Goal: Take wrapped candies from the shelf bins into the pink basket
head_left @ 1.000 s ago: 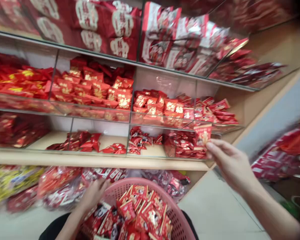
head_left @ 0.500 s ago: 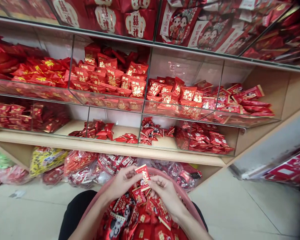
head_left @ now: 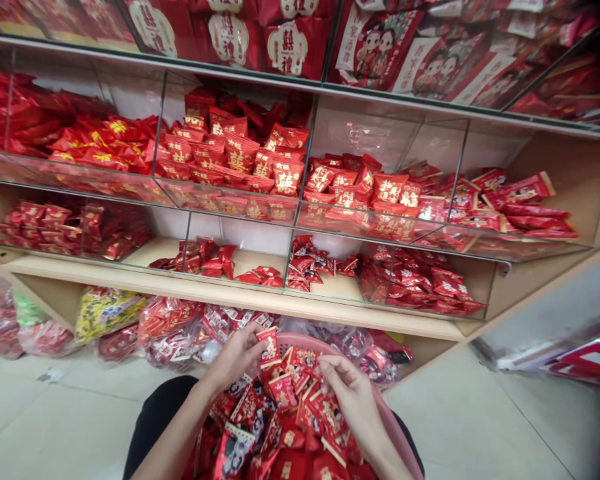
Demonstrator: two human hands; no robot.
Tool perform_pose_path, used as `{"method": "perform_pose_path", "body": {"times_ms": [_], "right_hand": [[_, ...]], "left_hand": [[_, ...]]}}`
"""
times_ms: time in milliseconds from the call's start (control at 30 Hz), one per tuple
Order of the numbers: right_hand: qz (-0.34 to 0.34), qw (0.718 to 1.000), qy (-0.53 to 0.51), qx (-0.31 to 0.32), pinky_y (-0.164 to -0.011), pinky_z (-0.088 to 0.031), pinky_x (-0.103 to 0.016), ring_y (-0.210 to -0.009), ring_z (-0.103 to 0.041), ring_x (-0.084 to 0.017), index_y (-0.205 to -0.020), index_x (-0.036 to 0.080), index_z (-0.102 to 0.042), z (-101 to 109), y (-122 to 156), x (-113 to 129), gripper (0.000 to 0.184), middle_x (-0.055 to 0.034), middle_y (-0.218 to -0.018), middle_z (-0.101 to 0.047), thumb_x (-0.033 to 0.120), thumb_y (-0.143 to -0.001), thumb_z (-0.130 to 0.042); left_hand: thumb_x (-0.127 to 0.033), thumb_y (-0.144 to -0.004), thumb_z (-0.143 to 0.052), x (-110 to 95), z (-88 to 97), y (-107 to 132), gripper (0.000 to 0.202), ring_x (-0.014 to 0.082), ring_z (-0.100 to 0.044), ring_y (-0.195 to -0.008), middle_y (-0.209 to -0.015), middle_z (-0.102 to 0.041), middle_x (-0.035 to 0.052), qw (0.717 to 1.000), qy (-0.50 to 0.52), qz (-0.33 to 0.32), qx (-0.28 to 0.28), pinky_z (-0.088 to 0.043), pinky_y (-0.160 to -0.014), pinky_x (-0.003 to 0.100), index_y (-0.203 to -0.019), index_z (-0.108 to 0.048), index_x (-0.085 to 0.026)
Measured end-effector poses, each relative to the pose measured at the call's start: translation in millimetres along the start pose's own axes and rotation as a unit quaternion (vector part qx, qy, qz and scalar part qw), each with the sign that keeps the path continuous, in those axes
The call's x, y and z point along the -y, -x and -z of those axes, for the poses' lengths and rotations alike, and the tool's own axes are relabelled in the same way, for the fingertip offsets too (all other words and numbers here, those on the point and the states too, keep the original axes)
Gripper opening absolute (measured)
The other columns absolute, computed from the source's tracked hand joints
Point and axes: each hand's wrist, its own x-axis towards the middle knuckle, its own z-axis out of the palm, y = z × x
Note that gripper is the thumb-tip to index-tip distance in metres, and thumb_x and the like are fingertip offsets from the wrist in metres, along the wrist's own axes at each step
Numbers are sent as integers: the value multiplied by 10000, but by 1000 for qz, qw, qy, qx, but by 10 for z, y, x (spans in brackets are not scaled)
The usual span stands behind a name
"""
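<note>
A pink plastic basket (head_left: 403, 445) sits in front of me, heaped with small red candy packets (head_left: 290, 427). My left hand (head_left: 237, 357) is over the basket's far left side, its fingers pinched on one small red packet (head_left: 269, 347) held upright. My right hand (head_left: 353, 400) rests on the heap to the right, fingers curled and touching the packets; nothing is clearly held in it.
Clear acrylic bins (head_left: 300, 213) on wooden shelves (head_left: 230, 293) hold piles of red packets. Larger red gift bags (head_left: 285, 47) fill the top row. Bulk bags of sweets, one yellow (head_left: 107, 313), lie under the lowest shelf. Pale tiled floor (head_left: 480, 427) spreads to the right.
My right hand came down from the right-hand shelf bin to the basket. Both hands briefly held one packet together; now only the left holds it and the right has dropped onto the heap.
</note>
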Motion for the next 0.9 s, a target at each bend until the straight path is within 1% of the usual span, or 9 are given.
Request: {"method": "perform_pose_path", "body": {"times_ms": [133, 233, 333, 433, 533, 633, 767, 833, 900], "right_hand": [[3, 1000, 5, -12, -574, -376, -253, -560, -472, -134, -832, 182, -645, 26, 19, 21, 335, 12, -590, -546, 502, -752, -589], [9, 1000, 6, -11, -565, -370, -256, -556, -465, -138, -814, 180, -641, 27, 24, 36, 349, 4, -596, -551, 518, -751, -580], [17, 1000, 8, -8, -564, -370, -258, -558, -463, -139, -808, 182, -636, 37, 17, 40, 342, 0, -605, -554, 514, -759, -572], [25, 1000, 12, -4, -565, -373, -256, -561, -464, -134, -814, 184, -633, 44, 4, -3, 320, 0, -625, -558, 495, -770, -570], [34, 999, 6, -9, -553, -386, -257, -557, -473, -134, -806, 185, -633, 31, -6, -70, 320, -5, -648, -566, 498, -764, -576], [53, 998, -2, -21, -538, -397, -255, -552, -487, -134, -793, 185, -626, 65, -48, -46, 312, -7, -650, -573, 491, -772, -567], [129, 990, 29, -58, -521, -403, -248, -530, -496, -128, -859, 182, -620, 408, -217, 360, 302, -3, -629, -580, 468, -795, -544], [189, 973, 91, -100, -528, -406, -246, -530, -493, -126, -891, 180, -618, 728, -305, 745, 296, -2, -614, -577, 449, -808, -529], [255, 937, 178, -161, -557, -416, -247, -581, -516, -134, -895, 182, -623, 1092, -379, 1198, 280, -21, -688, -611, 430, -804, -533]], "left_hand": [[-426, -803, -467, 127, -38, 1, 273, 93, -474, -495, -578, -530, -44, 997, -78, -14, 16, -341, -502, 201, -872, -514, -166], [-439, -806, -455, 186, -92, -3, 291, 99, -478, -495, -583, -541, -44, 996, -86, -2, 18, -342, -498, 201, -903, -515, -171], [-440, -822, -430, 183, -145, -3, 307, 101, -480, -482, -560, -532, -46, 995, -99, 2, 22, -353, -508, 204, -918, -525, -164], [-423, -857, -367, 151, -166, -1, 332, 114, -514, -530, -576, -563, -16, 985, -168, -21, 29, -380, -567, 215, -825, -573, -164], [-391, -863, -354, 153, -170, 0, 340, 141, -575, -707, -765, -644, 27, 968, -241, -57, 26, -404, -661, 220, -807, -619, -185], [-366, -848, -379, 206, -184, -6, 316, 171, -585, -890, -955, -655, 38, 953, -296, -70, -7, -412, -776, 244, -1001, -619, -229], [-385, -831, -390, 309, -162, -65, 353, 182, -610, -913, -985, -668, 37, 943, -329, -47, -30, -438, -777, 239, -1092, -599, -273], [-383, -819, -395, 367, -92, -126, 351, 183, -632, -879, -995, -675, 29, 942, -328, -48, -47, -461, -731, 226, -1078, -609, -284], [-390, -794, -413, 436, 17, -200, 340, 188, -645, -856, -977, -686, 7, 941, -328, -63, -63, -481, -698, 224, -1046, -625, -304]]}}
